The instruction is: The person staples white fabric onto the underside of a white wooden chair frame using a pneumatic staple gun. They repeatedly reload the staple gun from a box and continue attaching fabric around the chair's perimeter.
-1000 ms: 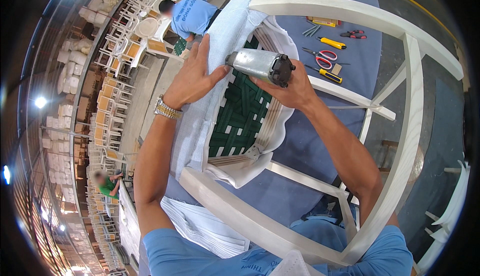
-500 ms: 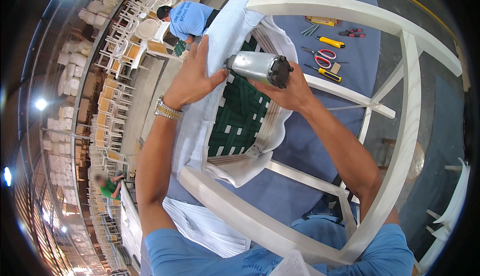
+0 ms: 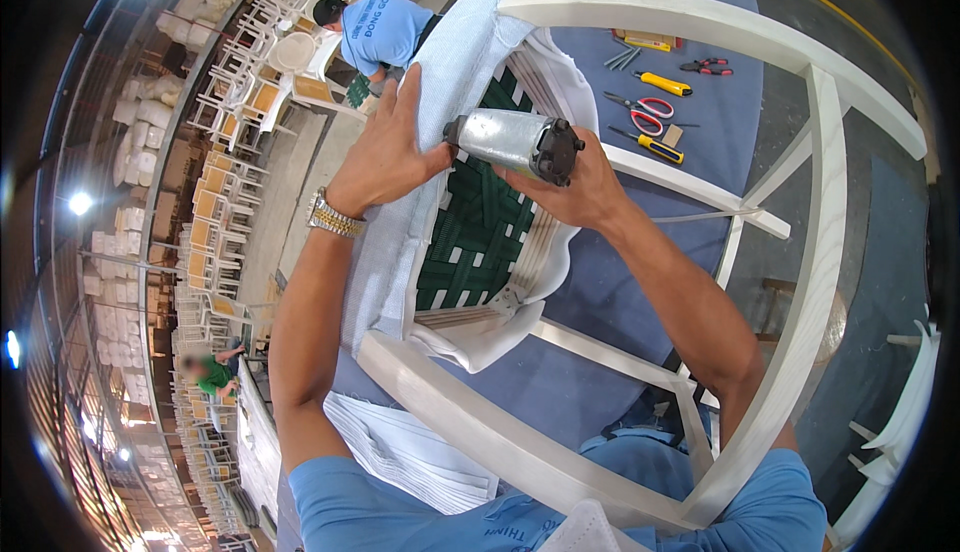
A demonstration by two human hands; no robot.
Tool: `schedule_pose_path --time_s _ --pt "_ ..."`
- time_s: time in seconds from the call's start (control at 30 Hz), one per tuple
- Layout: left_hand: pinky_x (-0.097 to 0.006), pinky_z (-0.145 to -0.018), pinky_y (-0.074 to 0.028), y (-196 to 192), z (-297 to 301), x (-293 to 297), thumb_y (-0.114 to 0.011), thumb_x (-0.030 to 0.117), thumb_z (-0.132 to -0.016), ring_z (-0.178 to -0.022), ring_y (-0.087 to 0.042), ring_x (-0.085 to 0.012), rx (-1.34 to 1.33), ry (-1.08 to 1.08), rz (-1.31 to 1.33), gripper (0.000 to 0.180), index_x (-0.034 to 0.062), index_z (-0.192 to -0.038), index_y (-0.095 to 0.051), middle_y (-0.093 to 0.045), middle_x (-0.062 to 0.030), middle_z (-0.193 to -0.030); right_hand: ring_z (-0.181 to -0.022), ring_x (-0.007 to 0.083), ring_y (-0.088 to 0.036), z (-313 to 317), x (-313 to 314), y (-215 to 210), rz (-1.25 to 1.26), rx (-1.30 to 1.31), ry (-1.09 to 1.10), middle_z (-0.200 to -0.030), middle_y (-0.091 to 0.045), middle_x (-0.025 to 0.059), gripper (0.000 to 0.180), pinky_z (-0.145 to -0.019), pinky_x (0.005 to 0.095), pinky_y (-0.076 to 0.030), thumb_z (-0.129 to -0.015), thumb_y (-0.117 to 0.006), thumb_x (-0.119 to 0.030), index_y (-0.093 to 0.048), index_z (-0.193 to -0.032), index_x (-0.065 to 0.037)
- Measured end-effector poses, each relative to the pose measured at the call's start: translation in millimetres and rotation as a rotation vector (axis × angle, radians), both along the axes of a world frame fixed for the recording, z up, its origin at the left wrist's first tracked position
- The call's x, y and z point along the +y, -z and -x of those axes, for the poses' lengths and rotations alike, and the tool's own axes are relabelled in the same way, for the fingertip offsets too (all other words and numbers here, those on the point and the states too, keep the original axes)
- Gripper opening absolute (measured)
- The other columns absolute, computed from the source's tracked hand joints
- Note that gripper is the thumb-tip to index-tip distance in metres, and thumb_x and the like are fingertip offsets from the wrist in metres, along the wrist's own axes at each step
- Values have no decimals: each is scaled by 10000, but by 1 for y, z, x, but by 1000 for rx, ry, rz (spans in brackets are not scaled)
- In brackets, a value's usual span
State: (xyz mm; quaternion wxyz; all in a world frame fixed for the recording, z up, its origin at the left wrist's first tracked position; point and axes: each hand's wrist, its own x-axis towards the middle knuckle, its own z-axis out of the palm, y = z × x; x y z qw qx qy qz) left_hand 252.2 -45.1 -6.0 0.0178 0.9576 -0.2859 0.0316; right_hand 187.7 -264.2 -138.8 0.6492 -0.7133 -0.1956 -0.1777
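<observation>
1. While the chair frame (image 3: 820,252) lies upside down on the blue tabletop (image 3: 700,132), the right hand (image 3: 575,187) grips a staple gun (image 3: 515,144) over the seat's edge.
2. Its body is silver metal, rounded, with a black end cap facing the camera.
3. Spread flat with fingers extended, the left hand (image 3: 385,152) presses white fabric (image 3: 440,82) against the seat, touching the gun's far end.
4. Green webbing (image 3: 480,232) crosses the seat's underside, just below the gun.
5. Red-handled scissors (image 3: 640,107) and a yellow-handled screwdriver (image 3: 650,144) lie nearby on the tabletop.
</observation>
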Motion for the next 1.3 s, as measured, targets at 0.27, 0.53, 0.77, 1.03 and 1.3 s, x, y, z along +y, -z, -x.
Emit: schedule_pose_path --time_s 0.27,0.53,0.77,1.03,1.3 --pt "-502 -1238 -168 -5 56 -23 -739 432 -860 -1530 -210 -433 -68 298 -34 990 51 -1608 -214 -241 -310 -1622 -805 221 -718 1 1 15 -145 63 178 -918 -751 122 416 -770 342 -563 -799 -853 -221 -691 -1111 1" --pt "-442 -1218 -251 -6 -47 66 -506 708 -943 -1500 -315 -337 310 -189 735 943 93 -1612 -257 -334 -208 -1618 -885 211 -746 22 2 11 -163 61 138 -999 -768 126 344 -792 334 -573 -822 -838 -150 -729 -1110 3" --pt "-450 -1206 -270 -1 -26 24 -629 799 -794 -1497 -302 -406 379 -64 393 1232 -30 -1592 -190 -300 -331 -1584 -845 227 -751 18 1 -4 -76 -76 127 -939 -769 128 337 -766 333 -573 -808 -835 -152 -726 -1091 -5" --pt "-422 -1244 -198 -7 4 15 -721 466 -844 -1530 -237 -384 146 27 124 1070 -60 -1585 -157 -211 -303 -1636 -737 257 -724 11 4 -2 -64 -83 31 -842 -746 123 292 -695 343 -556 -795 -840 -180 -725 -1008 -17" --pt "-465 -1196 -306 -3 2 13 -731 377 -779 -1438 -345 -499 62 91 116 1050 -100 -1549 -199 -302 -400 -1532 -683 252 -701 6 9 4 -56 -115 23 -778 -728 92 276 -648 354 -533 -783 -843 -222 -719 -952 -43"
